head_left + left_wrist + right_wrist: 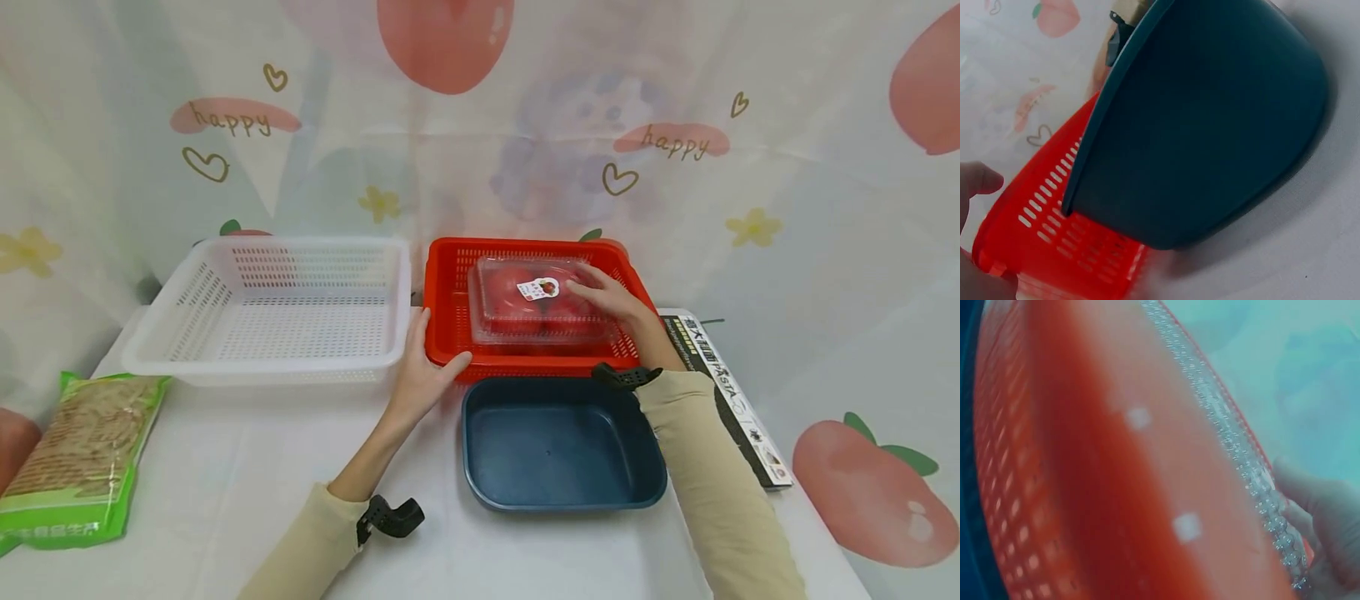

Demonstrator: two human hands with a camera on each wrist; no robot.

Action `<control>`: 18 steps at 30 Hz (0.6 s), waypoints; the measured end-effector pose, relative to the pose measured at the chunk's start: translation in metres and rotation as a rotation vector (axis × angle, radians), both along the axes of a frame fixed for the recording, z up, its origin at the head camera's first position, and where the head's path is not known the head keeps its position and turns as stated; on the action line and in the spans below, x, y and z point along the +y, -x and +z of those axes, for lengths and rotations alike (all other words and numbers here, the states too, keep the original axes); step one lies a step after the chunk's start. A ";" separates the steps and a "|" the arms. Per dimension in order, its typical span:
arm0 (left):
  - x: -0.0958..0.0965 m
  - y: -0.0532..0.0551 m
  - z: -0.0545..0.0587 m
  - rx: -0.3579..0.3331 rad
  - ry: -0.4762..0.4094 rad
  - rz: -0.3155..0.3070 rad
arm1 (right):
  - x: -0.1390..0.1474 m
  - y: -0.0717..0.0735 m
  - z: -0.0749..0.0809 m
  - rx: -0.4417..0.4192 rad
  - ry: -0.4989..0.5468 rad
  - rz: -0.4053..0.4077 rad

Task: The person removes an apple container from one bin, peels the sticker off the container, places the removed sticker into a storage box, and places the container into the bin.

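Note:
In the head view, a clear plastic box (502,312) of red, tomato-like fruit sits inside the red basket (441,292). A white label is stuck on its lid. My right hand (611,298) grips the box at its right end, thumb on the lid; the right wrist view shows those fingers (1300,519) by the bumpy clear edge. At the basket's front left corner rests my left hand (423,375), its fingers along the outer side and its thumb stretched out near the front rim. In the left wrist view that thumb (985,178) stands out over the rim.
A dark blue basin (551,450) stands right in front of the red basket. To the left are a white basket (300,333) and a green-edged bag (86,458). A black and white pasta box (738,408) lies beyond the right forearm. A printed curtain (480,167) hangs behind.

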State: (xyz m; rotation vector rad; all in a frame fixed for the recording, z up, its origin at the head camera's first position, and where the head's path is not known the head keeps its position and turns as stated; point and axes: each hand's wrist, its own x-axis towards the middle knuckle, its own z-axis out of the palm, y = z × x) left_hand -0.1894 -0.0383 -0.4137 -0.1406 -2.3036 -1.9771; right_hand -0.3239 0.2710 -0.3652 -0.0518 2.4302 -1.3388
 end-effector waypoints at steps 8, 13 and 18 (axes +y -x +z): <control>0.000 0.003 -0.011 0.012 -0.029 -0.014 | 0.001 0.000 -0.007 0.047 -0.018 -0.093; 0.000 -0.004 0.003 -0.022 -0.030 -0.012 | -0.001 -0.001 -0.007 0.028 -0.024 -0.145; 0.001 -0.011 0.017 -0.044 -0.017 -0.006 | -0.001 -0.001 -0.010 0.002 0.006 -0.162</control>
